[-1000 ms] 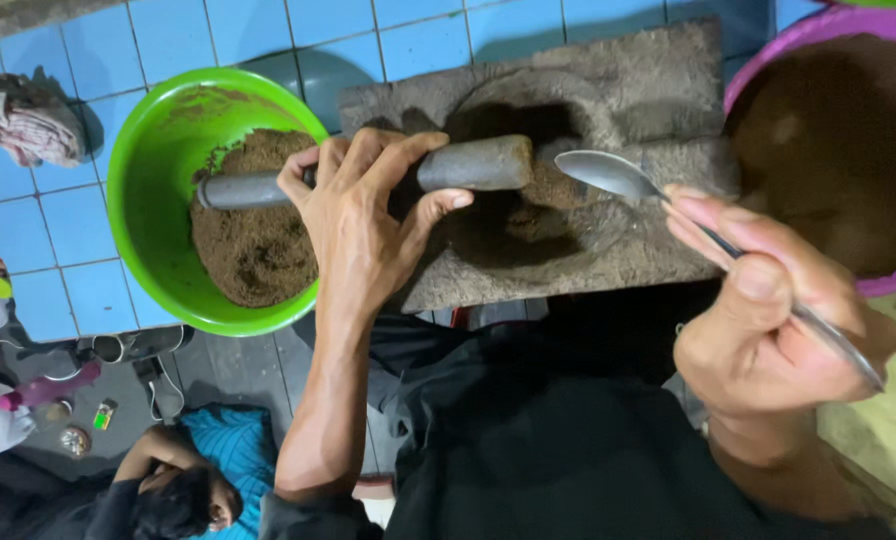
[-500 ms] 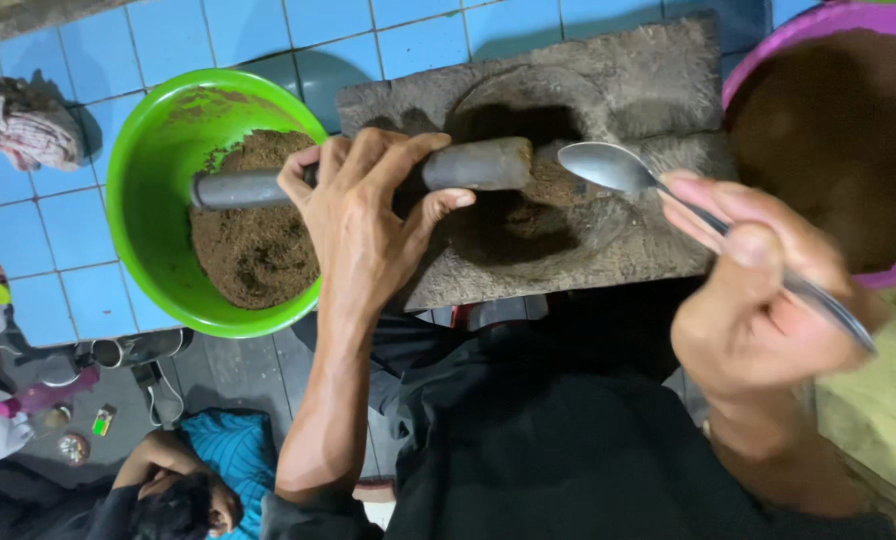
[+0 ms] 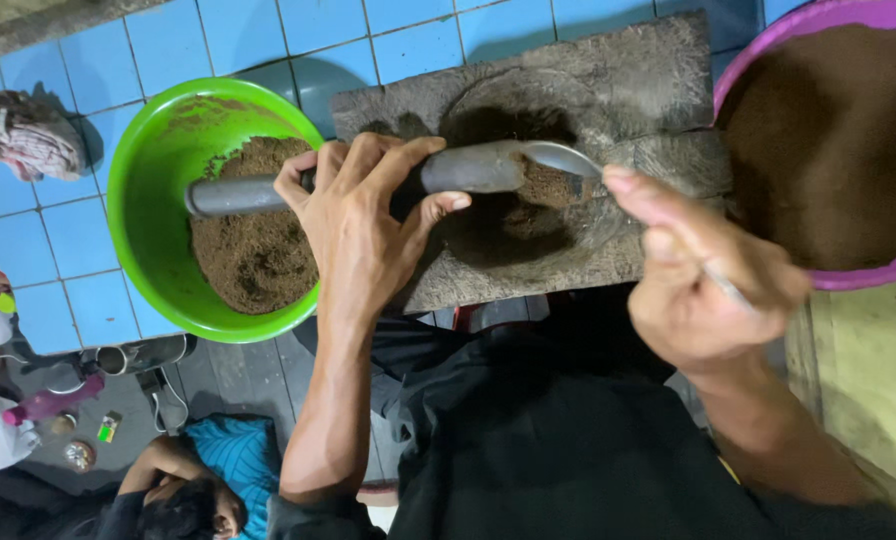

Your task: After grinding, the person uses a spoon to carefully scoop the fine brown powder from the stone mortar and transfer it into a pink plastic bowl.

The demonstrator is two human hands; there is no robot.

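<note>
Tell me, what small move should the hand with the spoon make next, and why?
Probably tip the spoon and drop its load into the hollow of the grinding stone. The right hand holds the spoon bowl right over that dark hollow, carrying brown powder like that in the purple basin, while the left hand holds the stone roller partly over the green bowl.

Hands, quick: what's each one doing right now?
Left hand: closed around the grey stone roller, which lies across the green bowl and the grinding slab.
Right hand: closed on the metal spoon, bowl end in the slab's hollow.
</note>
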